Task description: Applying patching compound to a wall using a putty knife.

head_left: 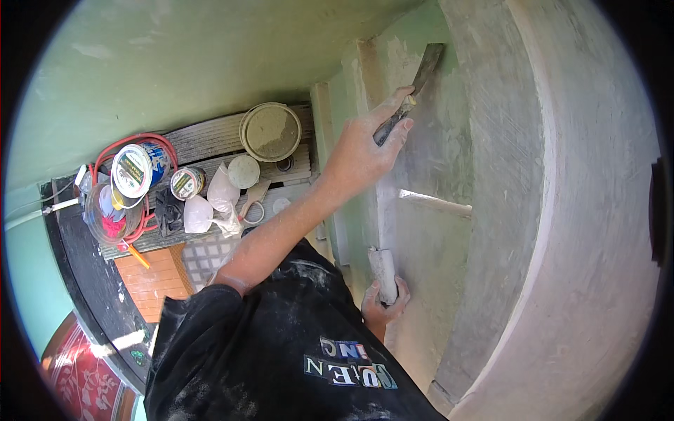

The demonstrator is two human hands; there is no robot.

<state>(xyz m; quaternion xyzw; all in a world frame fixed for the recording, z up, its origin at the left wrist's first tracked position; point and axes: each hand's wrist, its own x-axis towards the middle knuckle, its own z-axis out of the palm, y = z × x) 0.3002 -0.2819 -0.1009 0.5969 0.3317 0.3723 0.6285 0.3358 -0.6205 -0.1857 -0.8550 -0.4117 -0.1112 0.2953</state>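
A putty knife (414, 81) is clenched in the left hand (361, 151) and pressed to the grey-coated wall (491, 175); a second scraper (383, 275) is gripped in the right hand (382, 305). Much appears skimmed, though green patches remain bare.

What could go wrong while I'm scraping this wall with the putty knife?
The putty knife sits high in the left hand at a stretched arm, so it may slip and gouge the wall. The open tubs on the plank below could catch falling filler. The right hand grips a dusty roll.
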